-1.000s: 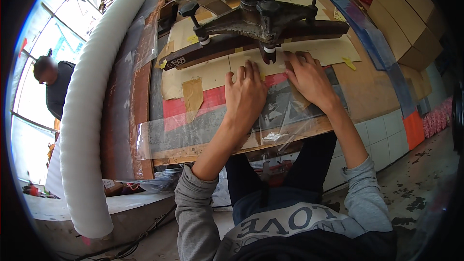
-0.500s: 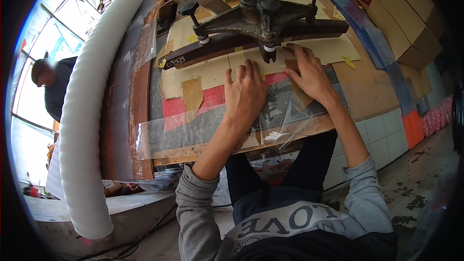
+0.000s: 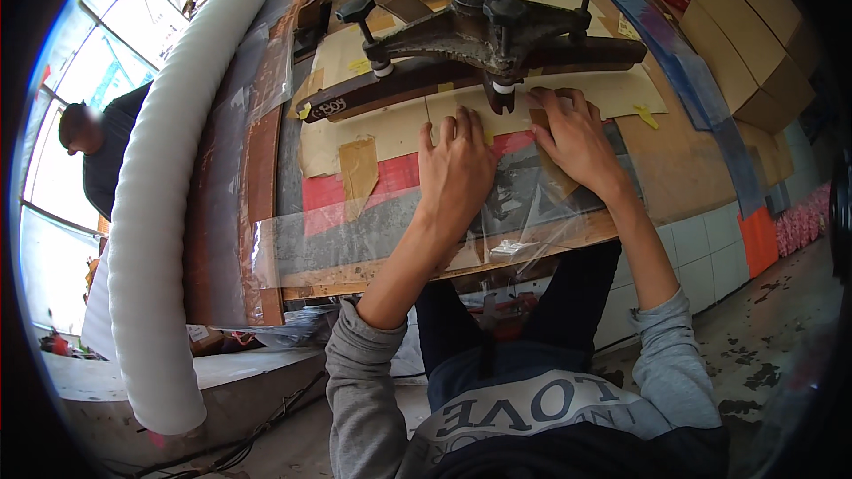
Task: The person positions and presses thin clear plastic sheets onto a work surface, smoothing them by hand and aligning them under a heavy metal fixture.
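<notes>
One bare left hand (image 3: 457,160) and one bare right hand (image 3: 581,144), head view, half-open on flat cream sheet (image 3: 390,131) at 12 o'clock, any grip unclear, could get pinched if long dark metal bar (image 3: 404,86) just beyond dropped.

Daylight comes from 10 o'clock, where the windowpanes (image 3: 51,179) burn out to white. The foam roll (image 3: 155,213) at 9 catches it brightly, and the clear plastic film (image 3: 311,248) glints between 8 and 9. The concrete floor (image 3: 763,337) at 4 is dimmer. The left hand (image 3: 457,164) and right hand (image 3: 572,142) look sharp; straight edges bow toward the black rim, and a co-worker's head (image 3: 82,128) is blurred.
</notes>
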Demonstrator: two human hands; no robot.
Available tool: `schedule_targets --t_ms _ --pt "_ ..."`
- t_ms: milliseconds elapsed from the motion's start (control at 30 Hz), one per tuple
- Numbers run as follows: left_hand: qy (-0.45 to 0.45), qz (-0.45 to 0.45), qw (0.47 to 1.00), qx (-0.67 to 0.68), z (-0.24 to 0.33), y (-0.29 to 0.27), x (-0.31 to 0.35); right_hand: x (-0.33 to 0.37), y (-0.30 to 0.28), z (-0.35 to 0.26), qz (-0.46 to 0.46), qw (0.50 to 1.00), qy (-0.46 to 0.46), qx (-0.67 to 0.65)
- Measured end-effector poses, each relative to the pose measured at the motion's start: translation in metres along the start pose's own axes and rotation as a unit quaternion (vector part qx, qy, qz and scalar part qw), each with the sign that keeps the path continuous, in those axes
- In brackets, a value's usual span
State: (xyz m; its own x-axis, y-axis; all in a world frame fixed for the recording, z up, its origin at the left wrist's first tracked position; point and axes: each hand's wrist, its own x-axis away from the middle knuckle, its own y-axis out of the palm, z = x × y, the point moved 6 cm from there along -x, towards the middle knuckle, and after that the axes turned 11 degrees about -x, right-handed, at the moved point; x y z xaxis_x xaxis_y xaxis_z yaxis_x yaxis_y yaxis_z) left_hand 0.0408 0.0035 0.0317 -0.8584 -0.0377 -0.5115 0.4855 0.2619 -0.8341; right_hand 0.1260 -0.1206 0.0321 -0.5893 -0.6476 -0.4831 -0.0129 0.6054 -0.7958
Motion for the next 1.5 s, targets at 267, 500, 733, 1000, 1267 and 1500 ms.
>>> schedule_targets --t_ms 267,500,733,1000,1267,1500 --pt "0.006 -0.003 1.000 0.030 -0.001 -0.001 -0.001 0.001 -0.001 -0.003 0.004 1.000 -0.007 0.029" --pt "0.011 -0.006 1.000 0.019 -0.002 0.001 -0.003 0.001 0.001 0.000 0.009 1.000 -0.006 0.025" --pt "0.019 -0.004 1.000 0.003 -0.004 0.008 -0.005 -0.001 0.003 0.001 0.036 0.998 -0.012 0.039" --pt "0.019 -0.010 1.000 -0.004 -0.003 0.007 -0.006 -0.001 0.002 0.000 0.030 0.999 -0.007 0.020" --pt "0.012 -0.021 1.000 -0.006 -0.003 0.007 -0.007 -0.001 0.002 0.000 0.031 0.999 -0.007 0.026" --pt "0.012 -0.018 0.999 0.026 -0.007 -0.003 -0.004 -0.002 -0.001 0.001 0.025 1.000 0.003 0.000"
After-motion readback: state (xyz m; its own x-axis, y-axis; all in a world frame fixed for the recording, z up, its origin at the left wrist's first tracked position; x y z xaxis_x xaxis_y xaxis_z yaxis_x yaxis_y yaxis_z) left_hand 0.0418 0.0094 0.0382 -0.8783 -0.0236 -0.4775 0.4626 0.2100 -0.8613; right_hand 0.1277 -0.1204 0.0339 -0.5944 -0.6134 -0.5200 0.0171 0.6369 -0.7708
